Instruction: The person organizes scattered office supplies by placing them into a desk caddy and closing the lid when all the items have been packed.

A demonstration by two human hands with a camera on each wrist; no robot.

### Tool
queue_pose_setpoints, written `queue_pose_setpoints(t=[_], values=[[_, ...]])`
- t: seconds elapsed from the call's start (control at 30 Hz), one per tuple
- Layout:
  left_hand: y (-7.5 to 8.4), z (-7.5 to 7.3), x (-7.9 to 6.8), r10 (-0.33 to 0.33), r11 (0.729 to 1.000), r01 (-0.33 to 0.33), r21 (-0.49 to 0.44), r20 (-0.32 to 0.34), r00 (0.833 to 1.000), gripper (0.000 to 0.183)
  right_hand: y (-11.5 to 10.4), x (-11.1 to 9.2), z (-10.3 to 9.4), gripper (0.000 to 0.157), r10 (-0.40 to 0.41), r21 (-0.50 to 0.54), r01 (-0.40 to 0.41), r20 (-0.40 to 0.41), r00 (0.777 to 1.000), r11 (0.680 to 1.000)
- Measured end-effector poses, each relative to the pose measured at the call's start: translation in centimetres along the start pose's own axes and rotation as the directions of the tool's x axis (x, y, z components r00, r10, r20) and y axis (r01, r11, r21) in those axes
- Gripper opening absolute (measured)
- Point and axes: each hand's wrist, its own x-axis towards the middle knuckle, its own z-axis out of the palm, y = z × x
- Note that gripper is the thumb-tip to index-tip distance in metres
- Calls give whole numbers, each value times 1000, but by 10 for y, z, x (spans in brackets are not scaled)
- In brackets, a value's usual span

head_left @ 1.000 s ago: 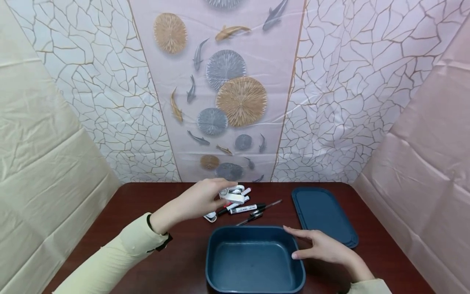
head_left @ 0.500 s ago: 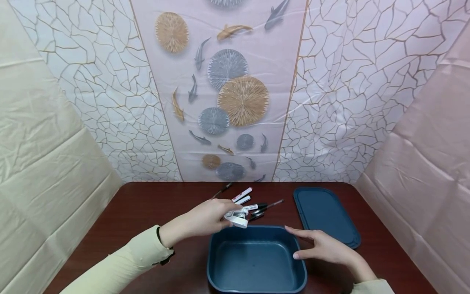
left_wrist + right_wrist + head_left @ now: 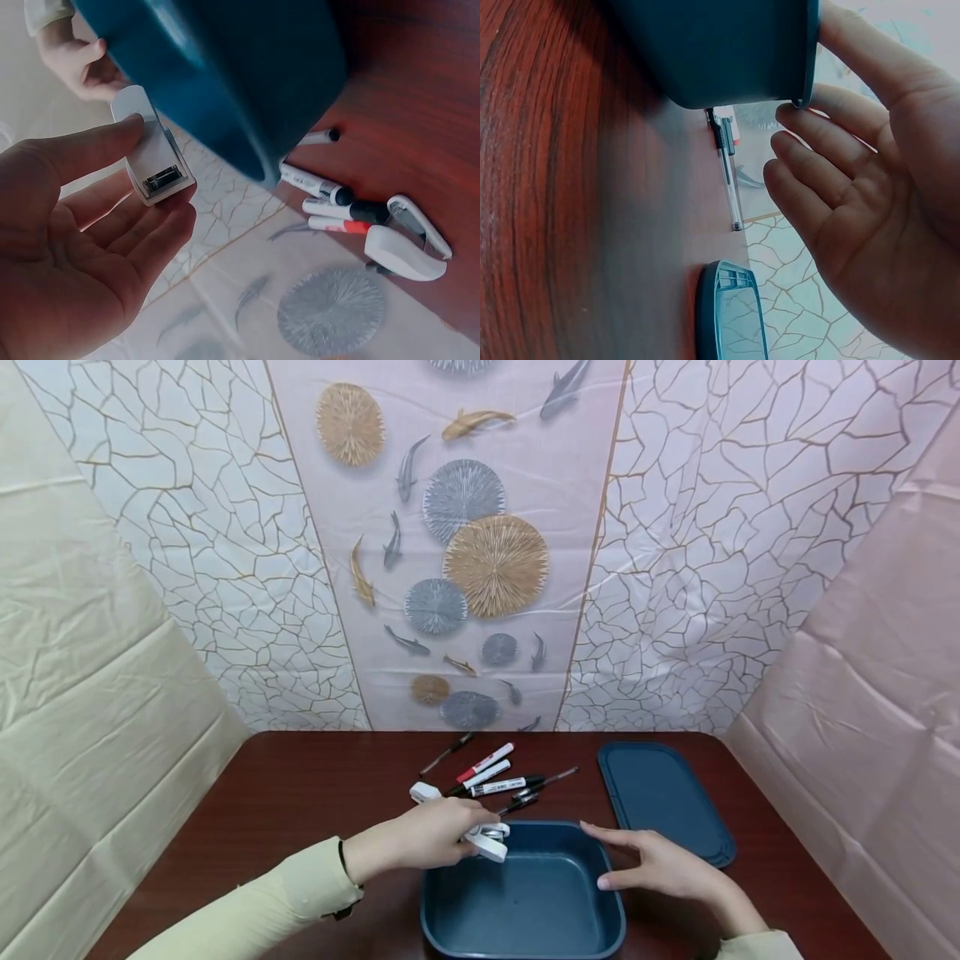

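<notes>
My left hand [image 3: 431,833] pinches a small white stapler [image 3: 489,840] between thumb and fingers, over the back left part of a dark blue box [image 3: 525,956]. In the left wrist view the stapler [image 3: 154,154] shows its metal mouth. My right hand [image 3: 667,864] rests against the box's right side, thumb and index finger touching the rim, the other fingers fairly straight outside it. A second white stapler [image 3: 425,792] lies on the table, partly hidden by the left hand in the head view; the left wrist view shows that stapler [image 3: 405,253] whole, its arms spread.
Behind the box lie a red-capped marker [image 3: 486,762], black-capped markers [image 3: 498,787] and pens [image 3: 551,778]. Another pen [image 3: 447,754] lies at the back. A dark blue lid [image 3: 663,802] is on the right of the brown table [image 3: 315,785]. Patterned cloth [image 3: 480,568] hangs behind.
The left hand has come toward me with the white stapler, from the markers to above the box. More pens and the second stapler are uncovered. The right hand stays at the rim.
</notes>
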Motion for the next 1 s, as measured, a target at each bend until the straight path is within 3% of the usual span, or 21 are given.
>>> queue_pose_setpoints(t=[0.47,0.83,1.0], values=[[-5,24,3,26,996,-29,84,33,999,41,6,2,3,66,22,38,-22,1,1000,999],[-11,31,6,36,997,-41,69,80,996,40,7,2,3,64,7,37,-7,-1,1000,999],[-13,34,7,12,999,-16,40,109,994,41,5,0,2,64,-6,42,6,2,1000,999]])
